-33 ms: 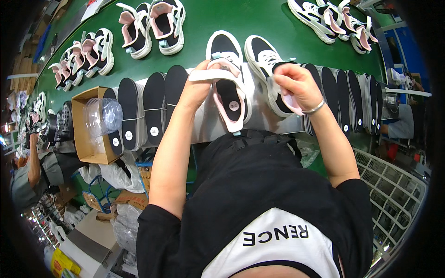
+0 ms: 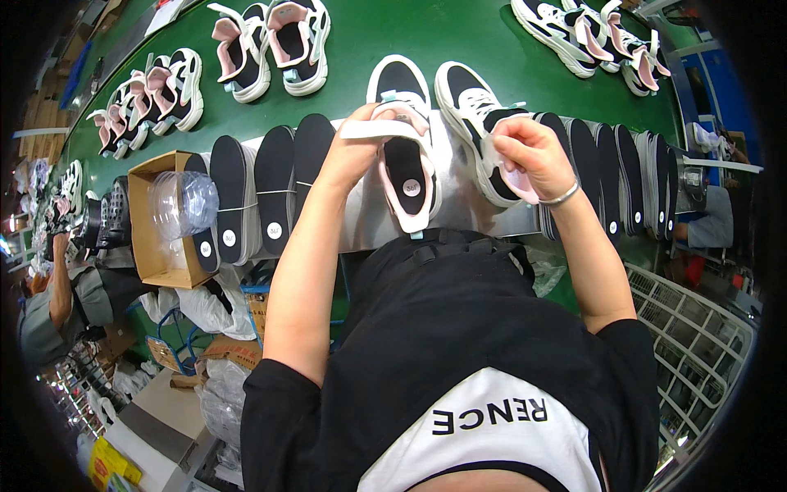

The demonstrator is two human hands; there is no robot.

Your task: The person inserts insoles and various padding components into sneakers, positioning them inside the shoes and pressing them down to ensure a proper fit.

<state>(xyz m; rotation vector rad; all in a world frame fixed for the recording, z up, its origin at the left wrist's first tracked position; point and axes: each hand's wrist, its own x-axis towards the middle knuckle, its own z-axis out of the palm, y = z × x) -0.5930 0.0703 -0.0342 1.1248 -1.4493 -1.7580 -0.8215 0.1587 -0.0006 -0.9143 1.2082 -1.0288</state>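
Observation:
A white, black and pink sneaker (image 2: 420, 211) stands in front of me, its heel towards me. Inside it lies a black insole (image 2: 401, 164) with a round white sticker. My left hand (image 2: 351, 152) is closed on the upper left side of this sneaker, by its white strap (image 2: 384, 129) and pink tongue. Just to the right stands a matching sneaker (image 2: 467, 102), toe pointing away. Over its opening my right hand (image 2: 534, 160) is pinched, partly covering the pink collar. Whatever the pinched fingers hold is too small or hidden to make out.
Bundles of black insoles (image 2: 275, 176) line the table edge on both sides. A cardboard box (image 2: 147, 230) with clear plastic pieces (image 2: 184, 205) sits left. More sneakers (image 2: 299, 49) stand on the green table (image 2: 365, 25). A white wire rack (image 2: 697, 328) is at the lower right. Another person works far left.
The left sneaker's heel has shifted very slightly away from me. My right hand's fingertips have moved a little to the right and down.

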